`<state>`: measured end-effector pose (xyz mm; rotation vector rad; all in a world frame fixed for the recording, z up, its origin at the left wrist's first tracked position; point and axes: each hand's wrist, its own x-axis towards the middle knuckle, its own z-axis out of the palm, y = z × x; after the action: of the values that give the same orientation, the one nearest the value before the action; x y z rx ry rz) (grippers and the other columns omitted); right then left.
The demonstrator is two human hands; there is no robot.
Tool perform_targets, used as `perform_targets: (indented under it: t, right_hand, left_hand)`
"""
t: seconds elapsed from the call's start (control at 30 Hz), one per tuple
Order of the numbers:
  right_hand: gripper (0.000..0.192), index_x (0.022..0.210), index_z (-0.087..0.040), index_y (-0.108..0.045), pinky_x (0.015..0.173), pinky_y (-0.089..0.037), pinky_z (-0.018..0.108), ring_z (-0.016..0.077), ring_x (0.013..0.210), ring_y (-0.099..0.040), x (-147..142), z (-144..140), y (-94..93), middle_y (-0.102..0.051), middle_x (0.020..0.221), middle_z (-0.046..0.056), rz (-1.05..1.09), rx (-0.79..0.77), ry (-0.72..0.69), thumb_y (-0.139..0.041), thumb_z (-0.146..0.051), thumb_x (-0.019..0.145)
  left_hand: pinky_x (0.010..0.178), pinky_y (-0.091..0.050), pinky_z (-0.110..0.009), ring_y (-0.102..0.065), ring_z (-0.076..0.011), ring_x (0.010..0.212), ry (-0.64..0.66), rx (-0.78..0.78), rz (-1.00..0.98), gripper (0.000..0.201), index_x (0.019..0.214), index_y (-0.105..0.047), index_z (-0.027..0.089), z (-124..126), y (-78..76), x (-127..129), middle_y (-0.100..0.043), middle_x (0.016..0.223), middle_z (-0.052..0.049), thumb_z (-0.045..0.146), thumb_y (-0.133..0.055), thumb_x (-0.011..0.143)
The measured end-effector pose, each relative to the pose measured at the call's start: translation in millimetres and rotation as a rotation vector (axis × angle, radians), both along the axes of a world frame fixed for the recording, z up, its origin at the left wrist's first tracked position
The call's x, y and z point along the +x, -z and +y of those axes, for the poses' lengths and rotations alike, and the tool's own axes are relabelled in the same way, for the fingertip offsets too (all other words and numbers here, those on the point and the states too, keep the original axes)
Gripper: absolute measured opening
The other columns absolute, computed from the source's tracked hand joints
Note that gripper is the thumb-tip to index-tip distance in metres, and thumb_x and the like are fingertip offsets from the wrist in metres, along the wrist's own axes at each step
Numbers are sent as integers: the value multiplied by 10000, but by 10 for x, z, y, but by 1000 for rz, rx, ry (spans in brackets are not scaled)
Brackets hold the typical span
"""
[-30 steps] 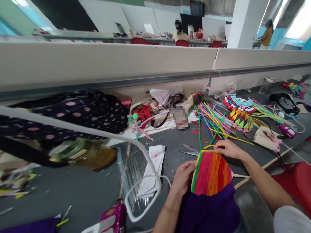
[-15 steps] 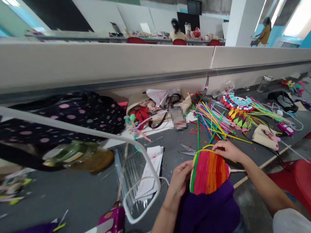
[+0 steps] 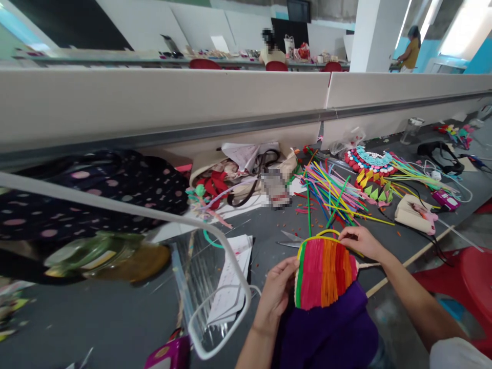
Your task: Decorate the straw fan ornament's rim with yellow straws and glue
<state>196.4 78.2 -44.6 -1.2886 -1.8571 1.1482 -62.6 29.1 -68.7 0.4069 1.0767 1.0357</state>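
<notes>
"Where is the left hand [image 3: 277,287]?"

"It is low in the middle. The arm comes up from the bottom, and the fingers curl in to the right, pinching."

"And the right hand [image 3: 359,241]?"

"It is higher up and farther right. Its arm is bare and comes in from the bottom right corner. The fingers bend down and press together at the tips."

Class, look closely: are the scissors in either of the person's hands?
No: the scissors lie on the table; both hands hold the striped piece.
</notes>
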Motion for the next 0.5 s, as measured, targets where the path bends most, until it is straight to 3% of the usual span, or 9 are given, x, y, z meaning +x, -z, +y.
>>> perform_targets:
  t: [0.5]
  right_hand:
    - [127, 830, -172, -659, 556, -383, 216, 125, 600, -539, 58, -22, 125, -604, 662, -16, 17, -120, -31, -590, -278, 817]
  left_hand:
    - [434, -388, -168, -530, -77, 426, -4, -22, 39, 288, 747, -722, 135, 3, 10, -15, -649, 528, 17, 305, -847, 550]
